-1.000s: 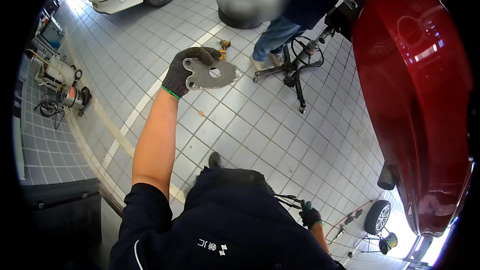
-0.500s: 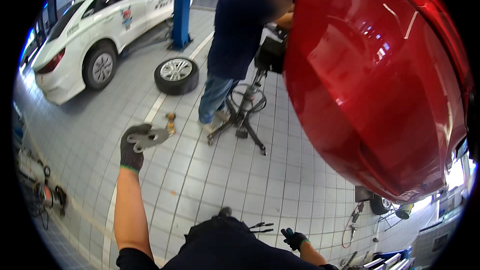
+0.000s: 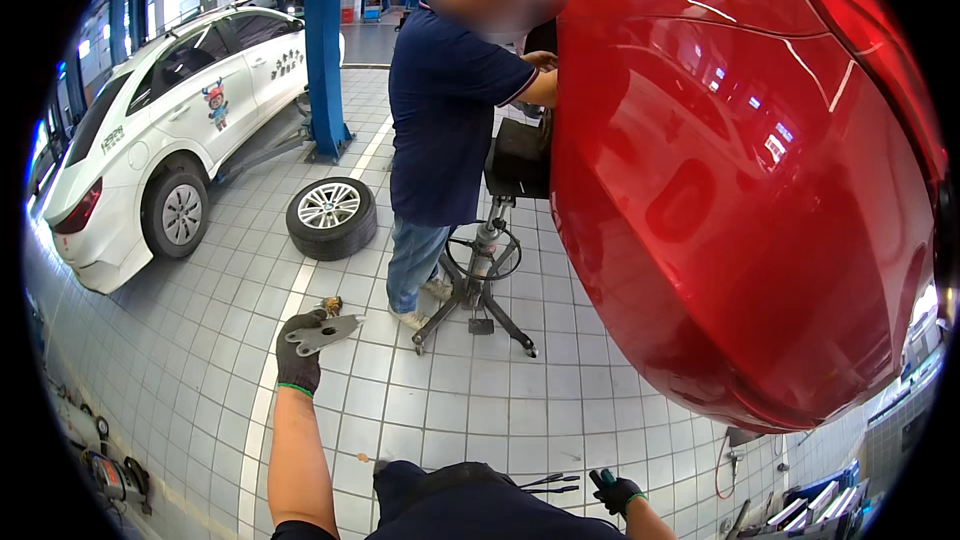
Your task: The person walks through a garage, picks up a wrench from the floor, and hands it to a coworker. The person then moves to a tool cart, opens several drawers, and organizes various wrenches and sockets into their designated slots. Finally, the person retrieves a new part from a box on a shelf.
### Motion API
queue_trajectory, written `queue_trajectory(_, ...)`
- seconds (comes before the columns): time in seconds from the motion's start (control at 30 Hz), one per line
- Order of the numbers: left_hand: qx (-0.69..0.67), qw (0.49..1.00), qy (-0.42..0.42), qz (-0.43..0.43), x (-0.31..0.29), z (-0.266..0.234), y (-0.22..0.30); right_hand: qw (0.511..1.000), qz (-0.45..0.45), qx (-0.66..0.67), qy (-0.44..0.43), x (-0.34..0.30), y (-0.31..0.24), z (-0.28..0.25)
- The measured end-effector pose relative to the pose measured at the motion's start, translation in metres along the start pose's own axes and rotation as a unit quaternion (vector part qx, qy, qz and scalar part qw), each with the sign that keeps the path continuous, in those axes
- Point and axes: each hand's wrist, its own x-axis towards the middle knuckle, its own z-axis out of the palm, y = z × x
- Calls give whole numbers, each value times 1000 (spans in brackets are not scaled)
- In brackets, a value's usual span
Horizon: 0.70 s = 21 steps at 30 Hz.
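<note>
My left hand (image 3: pixel 298 365), in a black glove with a green cuff edge, is held out in front on the left. Its fingers are closed on a flat grey metal plate (image 3: pixel 322 335) with holes in it and a rounded, lobed end. Past the plate, a small yellow-brown object (image 3: pixel 331 306) shows on the floor, its kind unclear. My right hand (image 3: pixel 624 494), gloved too, is low near my body on the right. Two of its fingers stick out apart, and I see nothing held in it. Several thin black prongs (image 3: pixel 550 482) jut out beside my waist.
A raised red car (image 3: pixel 720 190) fills the right. Under its edge a co-worker (image 3: pixel 440 120) stands at a wheeled jack stand (image 3: pixel 480 270). A loose wheel (image 3: pixel 332 218) lies near a blue lift post (image 3: pixel 325 50). Beyond is a white car (image 3: pixel 190 110).
My view has tilted up, so the cars, wheel and co-worker sit lower in it. My left hand, still gripping the plate, appears further right and lower; the right hand has shifted slightly right.
</note>
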Motion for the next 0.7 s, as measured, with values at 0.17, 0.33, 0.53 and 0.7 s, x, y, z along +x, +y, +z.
queue_trajectory(0.17,-62,997,-43,-28,77,19,-5,993,-17,-96,-69,-7,4,43)
queue_trajectory(0.33,-73,992,-87,-57,164,14,4,990,-15,-125,-69,-33,-48,106)
queue_trajectory(0.53,-53,990,-110,-76,237,9,-11,950,-107,-291,-41,-49,-97,170)
queue_trajectory(0.7,-45,981,-157,-103,275,12,-17,999,37,-6,15,-80,-151,191)
